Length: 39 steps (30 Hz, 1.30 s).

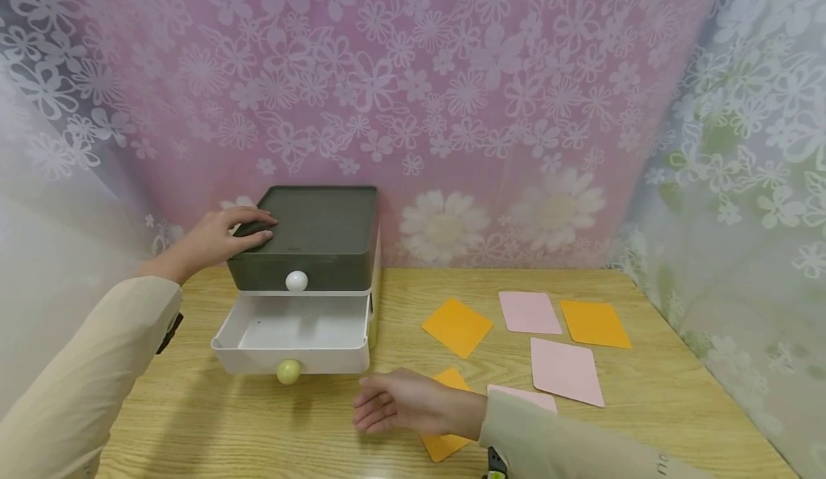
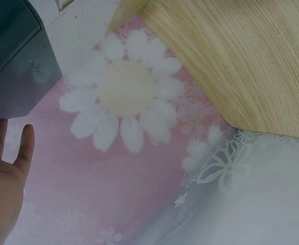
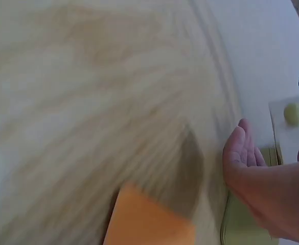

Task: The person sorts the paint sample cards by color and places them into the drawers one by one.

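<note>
My left hand rests on the left edge of a dark grey drawer box top, thumb and fingers spread over its surface. In the left wrist view, fingertips touch the dark box. Below the dark tier, which has a white knob, a white drawer with a yellow-green knob is pulled out. Only the drawer's bare white floor shows inside. My right hand hangs in front of the drawer's right corner, fingers loosely bent and holding nothing. An orange card lies partly hidden beneath that hand and wrist.
Right of the drawers lie orange cards and pink cards on the wood-grain table. Another pink card is partly covered by my right sleeve. A flowered pink curtain stands behind the table.
</note>
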Each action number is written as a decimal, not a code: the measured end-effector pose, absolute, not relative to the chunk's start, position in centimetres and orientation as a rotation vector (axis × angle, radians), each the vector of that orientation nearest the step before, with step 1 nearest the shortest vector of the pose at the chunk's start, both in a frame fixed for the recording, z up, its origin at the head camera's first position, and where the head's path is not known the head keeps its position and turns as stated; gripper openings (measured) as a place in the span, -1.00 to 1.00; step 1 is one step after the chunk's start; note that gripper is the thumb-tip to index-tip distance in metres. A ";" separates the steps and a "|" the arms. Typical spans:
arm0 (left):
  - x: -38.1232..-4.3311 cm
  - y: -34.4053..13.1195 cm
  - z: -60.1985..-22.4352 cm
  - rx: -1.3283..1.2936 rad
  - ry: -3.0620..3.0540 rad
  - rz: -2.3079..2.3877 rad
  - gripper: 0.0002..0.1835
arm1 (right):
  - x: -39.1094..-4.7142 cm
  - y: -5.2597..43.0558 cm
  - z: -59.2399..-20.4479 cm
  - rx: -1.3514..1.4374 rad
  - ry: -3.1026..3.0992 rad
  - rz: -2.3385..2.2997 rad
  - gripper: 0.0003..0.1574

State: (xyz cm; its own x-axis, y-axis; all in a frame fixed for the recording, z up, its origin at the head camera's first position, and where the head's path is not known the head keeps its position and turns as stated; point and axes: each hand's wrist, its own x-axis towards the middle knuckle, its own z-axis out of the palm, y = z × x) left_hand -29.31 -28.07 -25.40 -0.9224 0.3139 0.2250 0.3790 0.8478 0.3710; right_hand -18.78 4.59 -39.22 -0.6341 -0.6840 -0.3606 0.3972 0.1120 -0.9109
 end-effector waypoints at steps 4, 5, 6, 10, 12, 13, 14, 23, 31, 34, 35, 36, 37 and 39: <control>-29.3 -28.0 -25.4 -0.535 -2.867 -0.632 -0.56 | -20.1 7.5 -39.5 -0.378 1.806 -1.600 -0.52; -29.3 -28.1 -25.4 -0.538 -2.869 -0.628 -0.55 | -20.5 8.2 -39.5 -0.409 1.869 -1.582 -0.54; -29.4 -28.1 -25.4 -0.538 -2.869 -0.628 -0.55 | -20.8 8.9 -39.6 -0.450 1.930 -1.561 -0.56; -29.5 -28.2 -25.5 -0.528 -2.870 -0.620 -0.55 | -22.0 11.3 -40.0 -0.692 2.218 -1.380 -0.61; -29.5 -28.2 -25.5 -0.523 -2.871 -0.620 -0.55 | -22.4 12.3 -40.1 -0.828 2.354 -1.250 -0.63; -29.5 -28.2 -25.5 -0.520 -2.869 -0.623 -0.55 | -22.6 12.7 -40.2 -0.893 2.412 -1.182 -0.63; -29.5 -28.2 -25.5 -0.526 -2.869 -0.620 -0.55 | -22.7 13.1 -40.2 -0.948 2.455 -1.119 -0.63; -29.3 -28.2 -25.4 -0.552 -2.865 -0.624 -0.55 | -22.7 15.1 -39.8 -1.061 2.508 -0.666 -0.24; -29.5 -28.2 -25.5 -0.546 -2.860 -0.621 -0.55 | -22.5 15.5 -39.9 -1.139 2.502 -0.501 -0.08; -29.4 -28.2 -25.5 -0.547 -2.861 -0.623 -0.54 | -22.5 15.4 -40.0 -1.183 2.522 -0.471 -0.09; -29.4 -28.2 -25.5 -0.547 -2.864 -0.627 -0.55 | -22.4 15.4 -40.0 -1.192 2.526 -0.467 -0.09; -29.4 -28.2 -25.5 -0.546 -2.864 -0.628 -0.55 | -22.5 15.4 -40.0 -1.208 2.529 -0.464 -0.10; -29.4 -28.1 -25.4 -0.542 -2.863 -0.630 -0.55 | -22.5 15.3 -40.0 -1.221 2.531 -0.465 -0.10; -29.4 -28.1 -25.5 -0.540 -2.863 -0.630 -0.55 | -22.5 15.3 -40.1 -1.241 2.527 -0.475 -0.12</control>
State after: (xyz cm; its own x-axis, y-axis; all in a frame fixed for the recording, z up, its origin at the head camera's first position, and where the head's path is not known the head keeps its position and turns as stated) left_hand -29.38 -28.13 -25.48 -0.9220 0.3119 0.2296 0.3794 0.8461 0.3743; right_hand -22.53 15.26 -40.07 -0.5891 -0.8008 -0.1081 -0.7068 0.5755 -0.4113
